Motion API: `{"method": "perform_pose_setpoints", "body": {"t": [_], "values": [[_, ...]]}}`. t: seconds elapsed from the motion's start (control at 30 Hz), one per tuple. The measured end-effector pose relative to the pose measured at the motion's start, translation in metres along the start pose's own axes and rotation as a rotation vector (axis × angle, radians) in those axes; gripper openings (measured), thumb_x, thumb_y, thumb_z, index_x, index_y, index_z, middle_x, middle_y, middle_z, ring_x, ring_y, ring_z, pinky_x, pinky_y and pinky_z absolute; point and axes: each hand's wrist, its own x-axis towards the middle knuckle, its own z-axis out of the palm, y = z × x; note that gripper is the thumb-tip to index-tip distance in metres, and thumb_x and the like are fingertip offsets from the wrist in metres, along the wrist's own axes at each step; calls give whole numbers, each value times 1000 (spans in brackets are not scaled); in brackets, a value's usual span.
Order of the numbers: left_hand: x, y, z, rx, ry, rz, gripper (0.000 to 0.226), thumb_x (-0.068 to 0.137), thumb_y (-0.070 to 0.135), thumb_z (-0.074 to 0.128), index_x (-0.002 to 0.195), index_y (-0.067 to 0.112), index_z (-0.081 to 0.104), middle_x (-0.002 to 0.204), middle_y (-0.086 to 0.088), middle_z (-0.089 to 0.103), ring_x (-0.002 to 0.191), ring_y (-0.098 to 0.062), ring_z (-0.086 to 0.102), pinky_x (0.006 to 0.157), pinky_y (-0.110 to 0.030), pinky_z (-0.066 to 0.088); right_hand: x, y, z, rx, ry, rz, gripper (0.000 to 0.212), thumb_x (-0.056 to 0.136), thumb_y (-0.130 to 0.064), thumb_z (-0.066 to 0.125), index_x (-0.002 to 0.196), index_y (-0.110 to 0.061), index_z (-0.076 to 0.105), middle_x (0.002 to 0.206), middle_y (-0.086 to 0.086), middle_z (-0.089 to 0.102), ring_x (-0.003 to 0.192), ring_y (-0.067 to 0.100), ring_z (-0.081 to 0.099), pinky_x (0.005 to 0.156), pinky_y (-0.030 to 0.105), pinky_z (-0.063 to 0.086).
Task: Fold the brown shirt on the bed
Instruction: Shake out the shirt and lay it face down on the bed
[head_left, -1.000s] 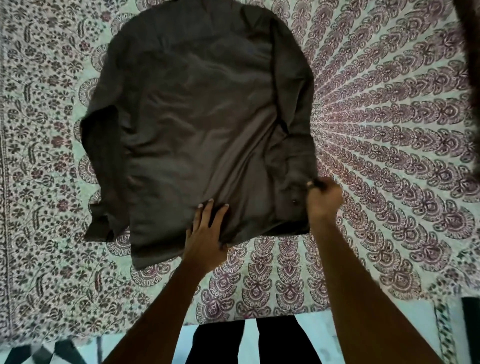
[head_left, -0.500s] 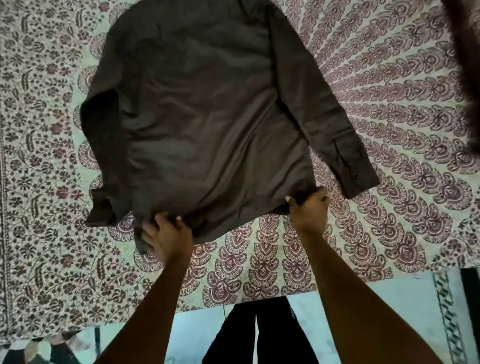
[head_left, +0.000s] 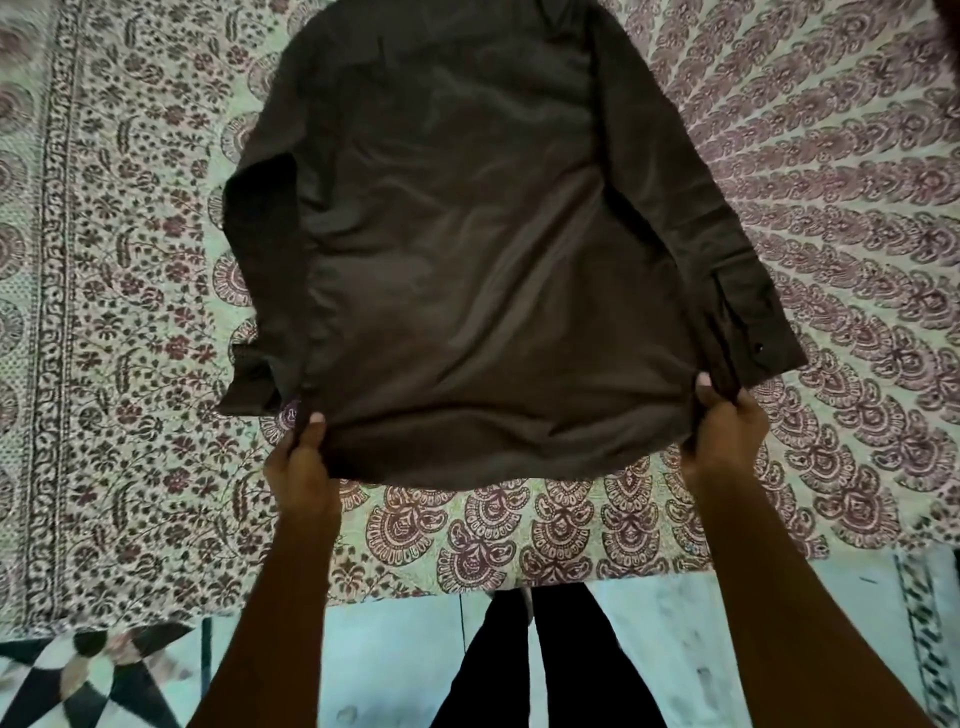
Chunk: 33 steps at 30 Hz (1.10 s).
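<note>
The brown shirt (head_left: 467, 249) lies back side up on the bed, its collar end far from me and its hem near. My left hand (head_left: 302, 462) pinches the hem's left corner, thumb on top of the cloth. At the right corner of the hem my right hand (head_left: 724, 431) grips the cloth in the same way. The hem is stretched between both hands and lifted slightly off the bed. The right sleeve (head_left: 727, 260) lies spread out to the right with its cuff near my right hand. The left sleeve (head_left: 265, 291) is bunched along the shirt's left side.
A patterned bedsheet (head_left: 831, 208) covers the bed, whose near edge (head_left: 519, 582) runs just below my hands. Beyond that edge are a pale tiled floor (head_left: 395, 665) and the person's dark trouser legs (head_left: 550, 670).
My left hand moved from flat on the shirt's lower middle to the left hem corner and took hold. My right hand let the sleeve cuff fall out to the right and gripped the right hem corner.
</note>
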Motion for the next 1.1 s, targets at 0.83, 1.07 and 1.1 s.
{"method": "perform_pose_setpoints", "body": {"t": [0.83,1.07,1.1], "values": [[-79,-64,23,-246,-284,-292,37,87,0,72,120,17,67,128,-9,71,108,-24,73,92,-44,56,-90,49,17,144,-445,501,20,79,-7,75,94,-11,62,68,1,72,53,11,65,58,27,53],[-84,-64,24,-251,-492,-393,57,85,20,69,141,18,56,132,-5,69,111,-23,70,84,-36,60,-94,58,16,163,-387,577,13,83,-14,73,74,-16,65,61,-3,61,55,9,56,56,25,46],[-87,-66,24,-160,-490,-375,60,80,23,74,138,20,57,128,-3,71,101,-21,72,74,-34,56,-92,63,13,197,-360,591,10,85,-12,72,77,-15,66,65,0,63,62,13,60,64,29,52]]}}
